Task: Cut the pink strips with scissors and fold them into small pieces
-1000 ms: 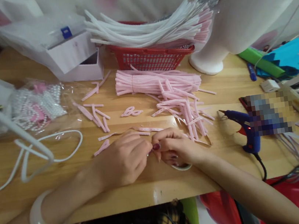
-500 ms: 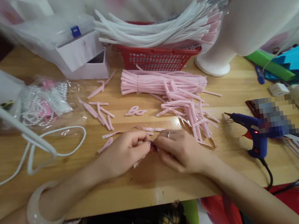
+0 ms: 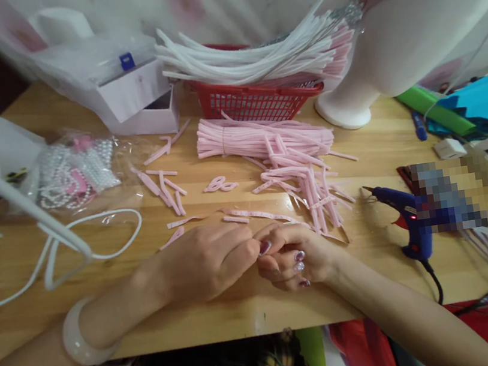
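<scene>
Close to the table's front edge, my left hand (image 3: 207,264) and my right hand (image 3: 293,255) meet at the fingertips. Both are closed in a pinch, and whatever they hold is hidden between the fingers. My right palm is turned up, so its painted nails show. Just beyond the hands lie a pink measuring tape (image 3: 259,212) and a short pink pipe cleaner piece (image 3: 236,219). A small looped pink pipe cleaner shape (image 3: 220,184) rests farther back, with cut pink pieces (image 3: 165,188) to its left and bent pink pipe cleaners (image 3: 311,189) to its right.
A bundle of pink pipe cleaners (image 3: 260,138) lies before a red basket (image 3: 255,101) holding white ones. A blue glue gun (image 3: 406,208) with a red light is at right. Bagged pearl beads (image 3: 77,173) and a white cable (image 3: 107,214) are at left.
My right hand has rolled over from knuckles up to palm up, showing its nails. The left hand has turned so its back faces up, and a pink piece beyond it has come into view.
</scene>
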{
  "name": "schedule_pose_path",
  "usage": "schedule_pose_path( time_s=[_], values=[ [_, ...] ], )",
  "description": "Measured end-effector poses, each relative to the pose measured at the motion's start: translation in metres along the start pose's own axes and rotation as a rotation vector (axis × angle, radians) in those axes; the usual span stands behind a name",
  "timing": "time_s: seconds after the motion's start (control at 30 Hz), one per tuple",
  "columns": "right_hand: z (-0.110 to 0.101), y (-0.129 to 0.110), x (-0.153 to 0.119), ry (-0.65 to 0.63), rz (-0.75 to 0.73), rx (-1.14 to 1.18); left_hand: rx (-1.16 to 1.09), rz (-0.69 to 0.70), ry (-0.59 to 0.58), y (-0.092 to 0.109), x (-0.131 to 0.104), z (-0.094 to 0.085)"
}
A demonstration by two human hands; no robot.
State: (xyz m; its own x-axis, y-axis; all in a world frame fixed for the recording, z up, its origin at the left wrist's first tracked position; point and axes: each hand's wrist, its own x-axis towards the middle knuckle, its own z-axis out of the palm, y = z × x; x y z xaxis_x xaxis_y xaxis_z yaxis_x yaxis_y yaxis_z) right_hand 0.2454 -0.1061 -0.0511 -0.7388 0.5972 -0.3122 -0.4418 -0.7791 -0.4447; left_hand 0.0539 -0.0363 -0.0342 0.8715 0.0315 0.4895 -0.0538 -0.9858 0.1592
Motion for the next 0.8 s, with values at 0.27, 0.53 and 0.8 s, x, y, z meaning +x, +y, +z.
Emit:
schedule_pose_path(
  time_s=[0.27, 0.53, 0.8],
  values=[
    [0.016, 0.001, -0.007, 0.299, -0.277, -0.546, -0.342, -0.208, 0.070, 0.005, -0.007, 0.005],
    [0.016, 0.009, -0.008, 0.407, -0.716, -1.988, -1.067, -0.972, -0.173, 0.008, 0.005, -0.002],
    [0.019, 0.009, -0.006, 0.460, -0.727, -1.819, -0.888, -0.967, -0.152, 0.007, 0.006, -0.002]
  ],
)
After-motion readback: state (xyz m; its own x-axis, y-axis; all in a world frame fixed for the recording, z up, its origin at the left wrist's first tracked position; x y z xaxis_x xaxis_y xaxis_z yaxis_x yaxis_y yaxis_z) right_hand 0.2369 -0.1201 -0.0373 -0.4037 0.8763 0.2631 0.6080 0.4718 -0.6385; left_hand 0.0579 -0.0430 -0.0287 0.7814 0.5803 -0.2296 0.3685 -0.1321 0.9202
